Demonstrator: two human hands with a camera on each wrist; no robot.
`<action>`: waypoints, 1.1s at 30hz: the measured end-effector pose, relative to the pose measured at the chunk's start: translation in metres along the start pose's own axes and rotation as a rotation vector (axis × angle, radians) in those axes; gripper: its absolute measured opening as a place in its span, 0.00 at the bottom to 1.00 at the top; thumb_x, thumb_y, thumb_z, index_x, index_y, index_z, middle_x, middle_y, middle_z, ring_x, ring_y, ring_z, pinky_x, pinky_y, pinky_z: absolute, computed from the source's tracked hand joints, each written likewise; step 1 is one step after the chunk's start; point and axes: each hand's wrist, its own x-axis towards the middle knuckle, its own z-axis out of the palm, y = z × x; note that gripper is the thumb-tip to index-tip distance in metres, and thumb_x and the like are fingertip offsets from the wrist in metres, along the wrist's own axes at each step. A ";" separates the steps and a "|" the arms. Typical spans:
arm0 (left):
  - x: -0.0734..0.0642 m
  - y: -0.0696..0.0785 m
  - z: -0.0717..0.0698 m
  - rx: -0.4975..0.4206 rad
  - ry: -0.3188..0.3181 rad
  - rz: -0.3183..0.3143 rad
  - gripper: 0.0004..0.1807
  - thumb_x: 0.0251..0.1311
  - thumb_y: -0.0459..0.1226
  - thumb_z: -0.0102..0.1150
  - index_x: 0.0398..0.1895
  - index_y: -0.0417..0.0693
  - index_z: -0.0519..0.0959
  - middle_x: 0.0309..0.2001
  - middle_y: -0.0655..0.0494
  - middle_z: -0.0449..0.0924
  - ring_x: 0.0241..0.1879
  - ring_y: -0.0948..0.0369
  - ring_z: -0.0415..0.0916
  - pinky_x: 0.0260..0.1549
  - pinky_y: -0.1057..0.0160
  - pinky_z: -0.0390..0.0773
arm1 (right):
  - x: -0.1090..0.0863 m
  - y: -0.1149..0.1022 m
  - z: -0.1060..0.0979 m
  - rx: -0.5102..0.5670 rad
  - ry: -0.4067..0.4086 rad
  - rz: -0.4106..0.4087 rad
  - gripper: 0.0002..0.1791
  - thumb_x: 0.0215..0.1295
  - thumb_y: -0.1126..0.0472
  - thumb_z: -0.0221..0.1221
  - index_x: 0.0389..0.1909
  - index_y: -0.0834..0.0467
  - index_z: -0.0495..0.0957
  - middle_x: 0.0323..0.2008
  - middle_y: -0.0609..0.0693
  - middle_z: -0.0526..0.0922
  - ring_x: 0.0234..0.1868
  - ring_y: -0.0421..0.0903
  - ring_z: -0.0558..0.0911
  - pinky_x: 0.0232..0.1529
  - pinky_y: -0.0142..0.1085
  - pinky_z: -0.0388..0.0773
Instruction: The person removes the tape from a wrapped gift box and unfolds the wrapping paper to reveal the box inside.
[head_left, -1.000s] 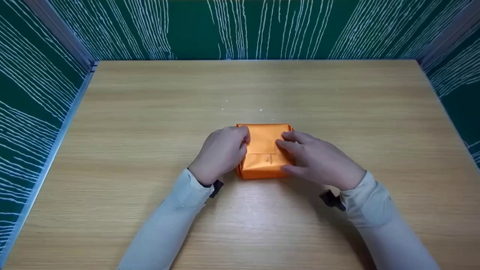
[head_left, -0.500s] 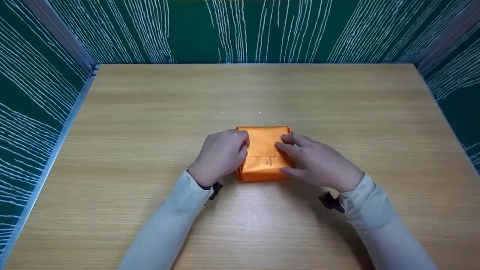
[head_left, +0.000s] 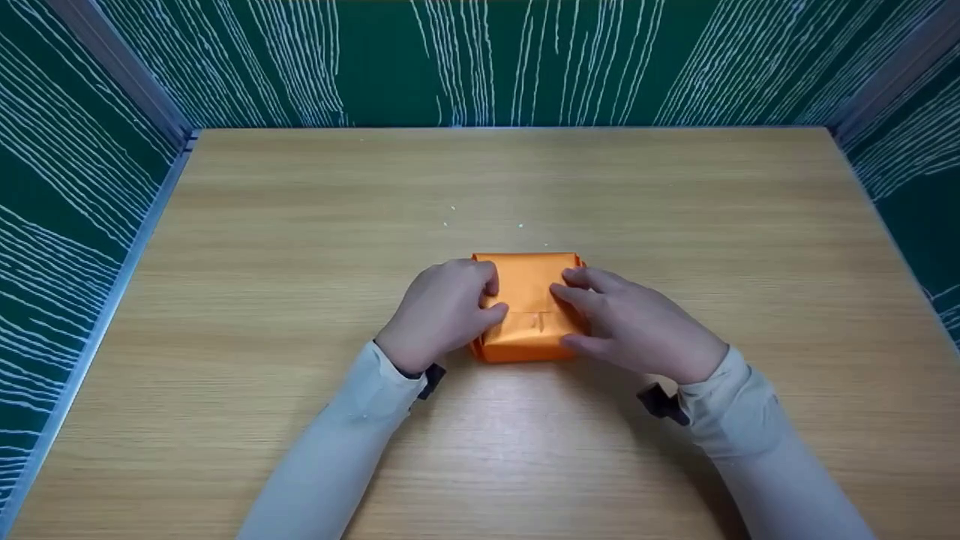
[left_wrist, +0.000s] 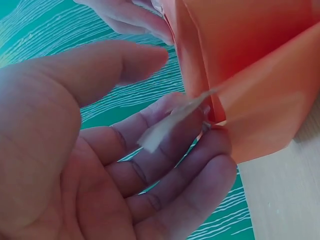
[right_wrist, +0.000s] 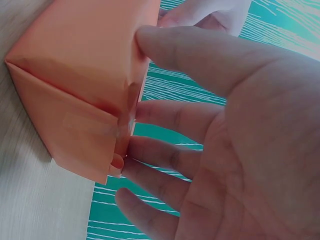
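Note:
An orange paper-wrapped package (head_left: 525, 330) sits on the table, its top seam running across the front half. At its left end is my left hand (head_left: 446, 304), thumb held apart from the loosely bent fingers. In the left wrist view, a pale narrow strip like tape (left_wrist: 170, 121) sticks out from the paper's folded end, over the fingers; the thumb does not touch it. My right hand (head_left: 626, 319) rests on the package's right side, fingers spread on top and thumb near the front edge. The right wrist view shows a folded end flap (right_wrist: 65, 127) beside the fingertips.
The wooden table (head_left: 300, 202) spreads around the package. Several tiny white scraps (head_left: 520, 225) lie behind it. Green panels with white streaks (head_left: 382, 67) wall in the back and both sides.
My left thumb has come out from beside the fingers and now points right over the package's top. The right hand stays in place. The head view has tilted slightly up.

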 end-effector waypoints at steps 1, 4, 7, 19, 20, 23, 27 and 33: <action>0.000 0.000 0.000 0.002 -0.003 -0.002 0.04 0.65 0.37 0.62 0.36 0.45 0.82 0.28 0.56 0.78 0.29 0.57 0.75 0.33 0.59 0.76 | 0.000 0.000 0.000 0.001 -0.001 0.000 0.38 0.65 0.45 0.70 0.72 0.57 0.73 0.70 0.61 0.72 0.68 0.63 0.75 0.63 0.56 0.75; 0.000 0.000 -0.001 0.018 0.005 0.008 0.03 0.65 0.33 0.60 0.36 0.46 0.83 0.30 0.56 0.81 0.30 0.57 0.76 0.34 0.58 0.78 | 0.000 0.000 -0.001 0.004 -0.006 0.002 0.38 0.65 0.45 0.70 0.72 0.57 0.73 0.70 0.62 0.72 0.68 0.63 0.75 0.63 0.57 0.75; 0.000 0.000 -0.002 0.031 0.016 0.016 0.06 0.65 0.30 0.57 0.36 0.46 0.84 0.34 0.55 0.83 0.33 0.56 0.78 0.37 0.57 0.80 | 0.000 0.000 -0.001 0.006 -0.008 0.004 0.38 0.66 0.46 0.70 0.72 0.57 0.73 0.71 0.62 0.72 0.68 0.63 0.75 0.63 0.57 0.75; -0.003 -0.002 -0.006 0.082 0.052 0.013 0.13 0.66 0.31 0.54 0.40 0.47 0.89 0.40 0.54 0.87 0.38 0.55 0.82 0.40 0.54 0.82 | 0.000 -0.001 -0.001 0.020 -0.025 0.032 0.38 0.66 0.45 0.69 0.73 0.55 0.72 0.72 0.60 0.70 0.70 0.62 0.74 0.65 0.57 0.73; -0.003 -0.002 -0.007 0.086 0.059 0.013 0.12 0.66 0.31 0.54 0.39 0.47 0.88 0.38 0.54 0.87 0.36 0.55 0.81 0.39 0.54 0.81 | 0.000 -0.001 -0.001 0.020 -0.026 0.034 0.38 0.66 0.45 0.69 0.74 0.55 0.72 0.72 0.60 0.70 0.70 0.62 0.74 0.65 0.57 0.73; -0.004 -0.005 -0.009 0.082 0.074 0.004 0.11 0.65 0.31 0.54 0.36 0.47 0.86 0.34 0.55 0.84 0.33 0.56 0.79 0.34 0.56 0.79 | 0.000 -0.001 0.000 0.021 -0.028 0.040 0.38 0.66 0.44 0.69 0.74 0.55 0.71 0.73 0.60 0.70 0.70 0.62 0.73 0.65 0.57 0.73; -0.004 -0.008 -0.014 0.071 0.077 -0.015 0.11 0.64 0.30 0.53 0.35 0.48 0.86 0.31 0.56 0.83 0.31 0.56 0.78 0.32 0.55 0.77 | 0.000 -0.001 0.000 0.019 -0.023 0.040 0.38 0.66 0.45 0.69 0.73 0.55 0.72 0.72 0.61 0.70 0.70 0.63 0.73 0.65 0.58 0.73; -0.004 -0.012 -0.018 0.058 0.056 -0.044 0.13 0.64 0.29 0.51 0.38 0.48 0.86 0.34 0.56 0.84 0.32 0.56 0.79 0.33 0.55 0.78 | 0.000 -0.001 0.001 0.009 -0.017 0.035 0.38 0.66 0.45 0.70 0.73 0.56 0.72 0.71 0.61 0.71 0.69 0.63 0.74 0.65 0.58 0.73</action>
